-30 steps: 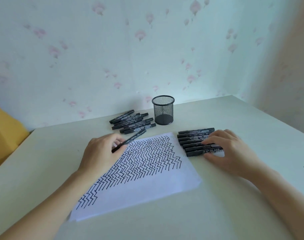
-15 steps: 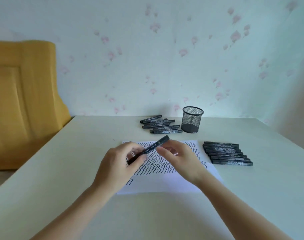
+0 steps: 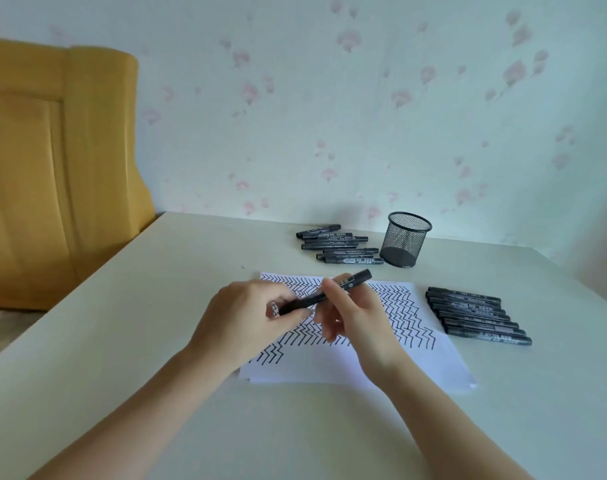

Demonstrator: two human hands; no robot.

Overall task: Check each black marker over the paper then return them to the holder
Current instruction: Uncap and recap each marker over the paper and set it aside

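1. The left hand (image 3: pixel 246 317) curls its fingers round the lower end of a black marker (image 3: pixel 324 292), held above the paper (image 3: pixel 357 362).
2. The right hand (image 3: pixel 355 320) pinches the same marker near its middle with thumb and forefinger; its other fingers hang loosely bent.
3. The mesh holder (image 3: pixel 405 244) stands upright at the back of the surface (image 3: pixel 122 341); no marker shows inside it.
4. One group of markers (image 3: pixel 340 244) lies just left of the holder; a row of markers (image 3: pixel 477 317) lies beside the paper's right edge.
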